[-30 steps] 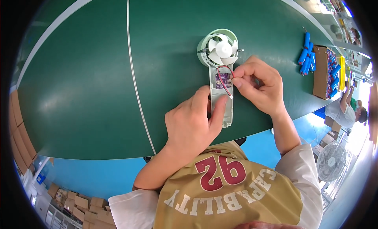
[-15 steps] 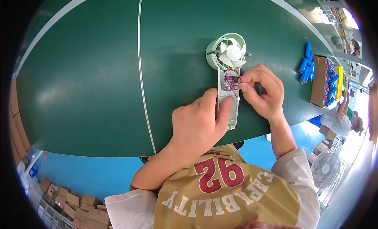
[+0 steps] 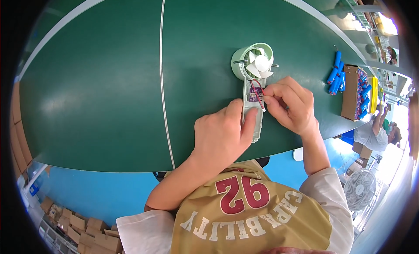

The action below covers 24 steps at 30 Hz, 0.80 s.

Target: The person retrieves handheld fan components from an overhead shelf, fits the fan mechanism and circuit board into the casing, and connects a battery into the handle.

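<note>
A small pale green handheld fan [image 3: 238,69] lies on the table with its white blades [image 3: 262,64] facing up and its handle casing [image 3: 257,128] pointing toward me. The handle is uncovered, showing a purple circuit board [image 3: 254,95]. My left hand [image 3: 218,131] grips the handle, thumb across the lower part and fingers along its left side. My right hand [image 3: 293,104] is closed in a pinch at the board's right edge, on the thin red and black wires [image 3: 257,82] running down from the fan head. A small white plug [image 3: 263,110] ends these wires.
At the right stands a cardboard box [image 3: 350,92] of blue wrapped battery cells, with several loose cells [image 3: 336,75] beside it and a yellow bin [image 3: 373,95] behind. A white floor fan [image 3: 360,189] and another person [image 3: 371,134] are farther right. A pale strip [image 3: 162,79] crosses the green table.
The view has shifted slightly, and the fan sits a little lower in it. My right fingertips have moved slightly down along the board's edge; the left hand keeps its grip.
</note>
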Each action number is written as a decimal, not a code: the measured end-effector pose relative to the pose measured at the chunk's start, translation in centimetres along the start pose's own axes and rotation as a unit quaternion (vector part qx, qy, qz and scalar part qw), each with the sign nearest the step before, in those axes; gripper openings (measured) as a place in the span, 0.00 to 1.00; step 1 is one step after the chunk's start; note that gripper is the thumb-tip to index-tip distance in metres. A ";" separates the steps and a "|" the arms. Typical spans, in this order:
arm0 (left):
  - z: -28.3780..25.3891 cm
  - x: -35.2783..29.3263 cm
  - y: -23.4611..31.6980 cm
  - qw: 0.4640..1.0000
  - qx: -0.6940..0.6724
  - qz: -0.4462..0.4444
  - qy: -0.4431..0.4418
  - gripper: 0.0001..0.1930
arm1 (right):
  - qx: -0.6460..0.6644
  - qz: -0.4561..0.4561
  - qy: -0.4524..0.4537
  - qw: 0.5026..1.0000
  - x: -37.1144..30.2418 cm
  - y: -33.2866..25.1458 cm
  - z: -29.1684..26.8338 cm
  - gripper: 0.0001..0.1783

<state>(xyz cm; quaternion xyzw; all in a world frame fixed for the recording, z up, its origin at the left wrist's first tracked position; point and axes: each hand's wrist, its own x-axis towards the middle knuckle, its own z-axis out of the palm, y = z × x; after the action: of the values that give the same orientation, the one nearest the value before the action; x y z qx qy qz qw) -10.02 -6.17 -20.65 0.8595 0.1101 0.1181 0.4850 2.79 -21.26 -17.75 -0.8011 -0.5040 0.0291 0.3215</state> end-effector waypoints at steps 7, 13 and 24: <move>0.4 0.1 -0.4 0.999 -0.044 -0.015 -0.023 0.13 | -0.071 -0.053 0.014 0.996 0.5 -0.6 -0.1 0.09; 0.3 0.1 -0.2 0.986 -0.146 -0.070 -0.032 0.14 | -0.082 -0.047 0.027 0.995 0.5 -1.4 0.2 0.09; -0.9 -0.6 -0.5 0.981 -0.145 -0.116 -0.064 0.13 | 0.039 0.163 0.123 0.978 -4.6 -4.4 0.3 0.02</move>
<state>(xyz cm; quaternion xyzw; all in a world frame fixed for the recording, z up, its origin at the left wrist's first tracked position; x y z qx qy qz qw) -10.90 -5.36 -20.63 0.7676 0.1593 0.0210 0.6205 -3.00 -23.65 -16.83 -0.8569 -0.3217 0.0022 0.4028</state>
